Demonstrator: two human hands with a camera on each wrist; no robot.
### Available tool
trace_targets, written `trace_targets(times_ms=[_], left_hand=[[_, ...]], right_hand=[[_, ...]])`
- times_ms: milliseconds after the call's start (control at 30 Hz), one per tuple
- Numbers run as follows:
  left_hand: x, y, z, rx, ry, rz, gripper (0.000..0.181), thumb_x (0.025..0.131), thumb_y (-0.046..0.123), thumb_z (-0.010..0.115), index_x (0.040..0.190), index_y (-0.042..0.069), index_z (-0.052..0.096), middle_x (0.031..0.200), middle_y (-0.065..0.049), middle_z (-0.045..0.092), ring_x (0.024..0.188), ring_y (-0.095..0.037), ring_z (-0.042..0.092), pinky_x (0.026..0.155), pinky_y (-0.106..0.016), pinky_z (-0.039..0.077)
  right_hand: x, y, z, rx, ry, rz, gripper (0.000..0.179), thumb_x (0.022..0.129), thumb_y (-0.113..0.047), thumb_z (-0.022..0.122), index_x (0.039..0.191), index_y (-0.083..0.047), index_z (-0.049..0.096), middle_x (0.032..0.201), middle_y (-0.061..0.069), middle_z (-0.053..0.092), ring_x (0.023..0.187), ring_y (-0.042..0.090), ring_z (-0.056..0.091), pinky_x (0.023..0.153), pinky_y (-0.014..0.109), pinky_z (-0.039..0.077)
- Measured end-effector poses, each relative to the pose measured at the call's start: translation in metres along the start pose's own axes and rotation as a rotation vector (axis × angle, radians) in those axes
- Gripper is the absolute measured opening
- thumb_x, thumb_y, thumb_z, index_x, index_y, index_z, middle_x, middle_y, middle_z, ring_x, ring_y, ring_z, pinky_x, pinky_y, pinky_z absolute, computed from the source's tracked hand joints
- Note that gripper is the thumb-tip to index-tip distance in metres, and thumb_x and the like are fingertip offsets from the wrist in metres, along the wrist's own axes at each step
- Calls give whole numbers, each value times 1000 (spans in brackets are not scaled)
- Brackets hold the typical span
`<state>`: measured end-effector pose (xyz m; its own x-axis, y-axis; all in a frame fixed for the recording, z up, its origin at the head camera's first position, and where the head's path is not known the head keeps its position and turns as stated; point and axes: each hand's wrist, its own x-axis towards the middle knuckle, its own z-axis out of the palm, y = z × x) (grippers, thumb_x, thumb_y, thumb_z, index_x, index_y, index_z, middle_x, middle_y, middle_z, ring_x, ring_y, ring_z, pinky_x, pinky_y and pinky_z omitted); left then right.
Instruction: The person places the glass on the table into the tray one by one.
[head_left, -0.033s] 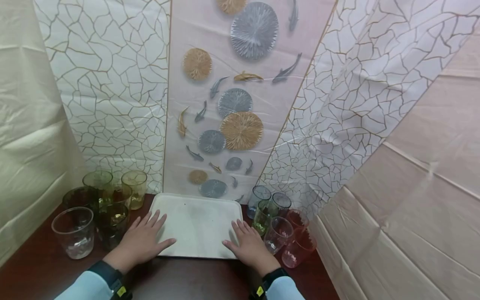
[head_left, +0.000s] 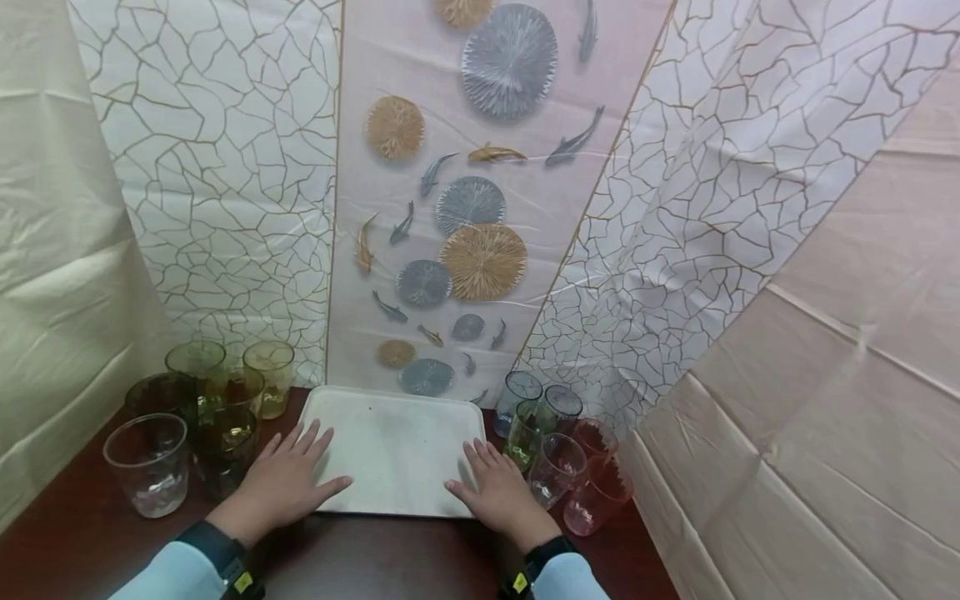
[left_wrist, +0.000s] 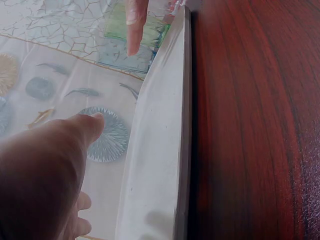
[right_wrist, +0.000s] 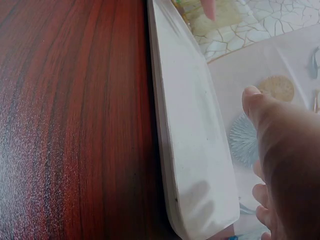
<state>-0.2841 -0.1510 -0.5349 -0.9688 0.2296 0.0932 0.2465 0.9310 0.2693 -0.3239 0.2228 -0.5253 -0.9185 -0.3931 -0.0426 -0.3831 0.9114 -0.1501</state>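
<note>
A cream rectangular tray (head_left: 401, 454) lies on the dark red-brown wooden table between both hands. Over its left edge the left hand (head_left: 281, 482) is spread, palm down and holding nothing, with the thumb pointing inward. Mirroring it at the right edge, the right hand (head_left: 501, 485) is also spread flat with nothing in it. From the left wrist, the left hand (left_wrist: 45, 160) appears raised beside the tray (left_wrist: 157, 135), its shadow falling on the surface. In the right wrist view the right hand (right_wrist: 290, 150) likewise casts a shadow on the tray (right_wrist: 195, 110).
Left of the tray stand several glasses: a clear glass (head_left: 147, 475), dark amber ones, a green and a yellow glass (head_left: 270, 379). Several more cluster on the right, including a blue glass (head_left: 513, 408), a clear glass (head_left: 557, 467) and a pink glass (head_left: 597, 502). Patterned cloth (head_left: 225, 208) hangs behind.
</note>
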Motion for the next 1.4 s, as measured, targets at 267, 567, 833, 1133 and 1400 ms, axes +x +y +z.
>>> trace_targets(times_ms=[267,567,833,1133,1400], left_hand=[[-4,5,-6,-6,13,-2,117,87,94,28,161,4,40,166,-26,28,150,-48,21,118,-72,17],[-7,5,-8,15,38,0,116,87,93,28,160,3,41,165,-27,30,150,-48,23,117,-72,18],[-9,2,-5,-4,60,-9,113,89,91,31,161,4,40,166,-26,28,150,-48,23,118,-72,18],[-46,-3,-18,-119,168,22,94,91,78,54,148,3,56,151,-28,50,135,-48,47,102,-66,45],[-103,-28,-29,-246,306,-94,40,94,51,72,112,14,74,112,-6,73,105,-33,68,84,-59,55]], right_hand=[[-2,3,0,-6,20,1,102,94,-88,19,167,-17,30,170,9,25,155,32,20,124,59,21],[-6,4,1,9,28,2,102,94,-88,21,167,-17,30,170,10,27,155,31,20,123,60,21],[-9,7,13,50,44,-12,91,99,-77,38,167,-17,31,170,9,28,155,31,21,122,59,25],[-16,11,38,37,-10,-26,86,99,-73,45,163,-16,40,167,10,34,153,33,26,119,59,30],[-15,14,47,33,-42,-14,85,100,-75,41,163,-18,41,168,8,32,155,31,18,120,60,29]])
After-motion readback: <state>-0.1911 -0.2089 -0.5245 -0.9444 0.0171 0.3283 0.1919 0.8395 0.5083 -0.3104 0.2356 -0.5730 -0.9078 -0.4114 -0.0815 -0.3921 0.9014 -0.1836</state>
